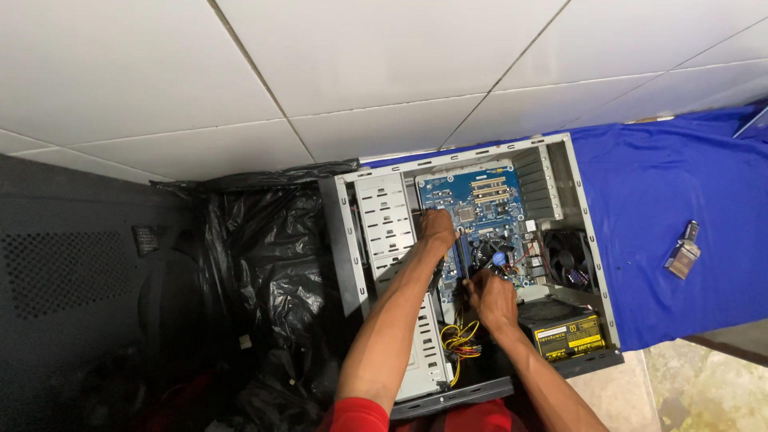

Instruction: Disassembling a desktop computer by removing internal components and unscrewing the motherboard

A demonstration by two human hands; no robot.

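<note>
An open grey computer case [349,240] lies on its side, showing a blue motherboard [488,204]. My left hand [438,228] rests on the motherboard's left edge, fingers curled down against it; I cannot tell if it grips anything. My right hand [490,298] reaches in at the board's lower part, just below a blue-handled tool or cap [499,258], and its fingertips are hidden. Yellow and black cables [459,339] bunch between my forearms. A black power supply [566,332] with a yellow label sits to the right of my right hand.
A case fan [570,258] sits at the case's right wall. The case rests partly on a blue cloth [672,208] that carries a small metal part [682,252]. Black plastic sheeting [264,264] and a dark perforated panel [72,272] lie to the left on white floor tiles [360,64].
</note>
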